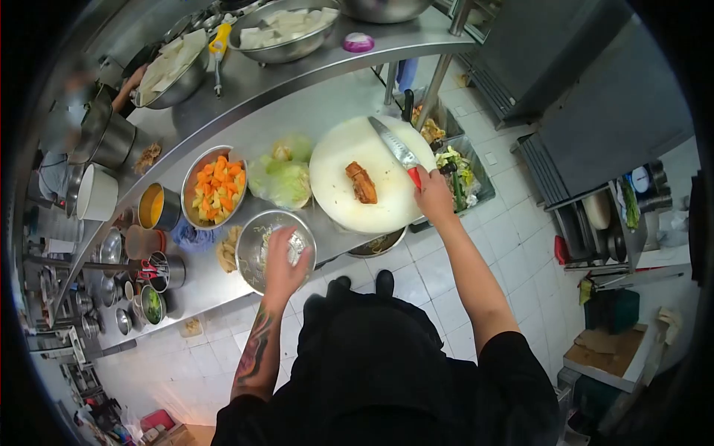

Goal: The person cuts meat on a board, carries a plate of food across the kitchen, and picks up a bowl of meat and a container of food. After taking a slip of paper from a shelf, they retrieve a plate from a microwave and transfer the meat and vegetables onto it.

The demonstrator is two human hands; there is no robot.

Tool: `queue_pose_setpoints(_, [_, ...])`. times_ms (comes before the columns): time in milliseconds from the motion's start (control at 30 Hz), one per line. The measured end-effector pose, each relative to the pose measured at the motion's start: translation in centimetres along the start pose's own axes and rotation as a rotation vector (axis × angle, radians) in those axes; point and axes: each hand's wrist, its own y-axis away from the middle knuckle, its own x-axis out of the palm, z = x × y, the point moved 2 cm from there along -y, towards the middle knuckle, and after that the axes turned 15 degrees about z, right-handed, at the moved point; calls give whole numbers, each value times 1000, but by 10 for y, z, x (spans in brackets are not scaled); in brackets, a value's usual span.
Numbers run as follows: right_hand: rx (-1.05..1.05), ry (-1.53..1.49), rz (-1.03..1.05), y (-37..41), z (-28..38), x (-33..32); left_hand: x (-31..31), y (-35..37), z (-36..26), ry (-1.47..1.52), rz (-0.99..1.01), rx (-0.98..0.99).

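Note:
My right hand [433, 196] is closed around the red handle of a knife [394, 143], whose blade lies along the right side of the round white cutting board [335, 207]. A browned piece of cooked meat [361, 183] rests near the middle of the board, apart from the blade. My left hand [282, 262] is over a metal bowl [248, 271], fingers apart and nothing visible in them. Some pale shreds show inside this bowl, partly hidden by the hand. Behind it, a bagged lettuce [281, 178] sits beside the board.
A bowl of cut orange and yellow vegetables [216, 186] stands on the left of the steel table. Several small metal containers are farther left. Bins of scraps [465, 167] stand beyond the board. The upper shelf [312, 70] holds large bowls, a yellow-handled peeler [220, 44] and a halved red onion [358, 42].

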Motion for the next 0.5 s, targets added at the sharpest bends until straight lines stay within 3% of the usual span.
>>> queue_pose_setpoints(67, [-10, -158, 55, 4, -7, 2, 20, -39, -25, -58, 106, 130])
queue_pose_setpoints(100, [-95, -198, -88, 10, -15, 12, 29, -58, -33, -35, 146, 157])
queue_pose_setpoints(133, [-94, -207, -87, 22, -16, 8, 36, -76, -36, -42, 151, 154])
queue_pose_setpoints(200, [150, -1074, 280, 59, -9, -1, 50, -108, -35, -81, 203, 168])
queue_pose_setpoints(267, [113, -1292, 348, 109, -1, -2, 62, -132, -23, -81, 248, 183])
queue_pose_setpoints(400, [228, -1485, 572, 193, 9, 0, 69, -159, -15, -124, 376, 183])
queue_pose_setpoints(500, [259, -1449, 657, 227, 2, 0, 75, -169, -4, -123, 402, 178])
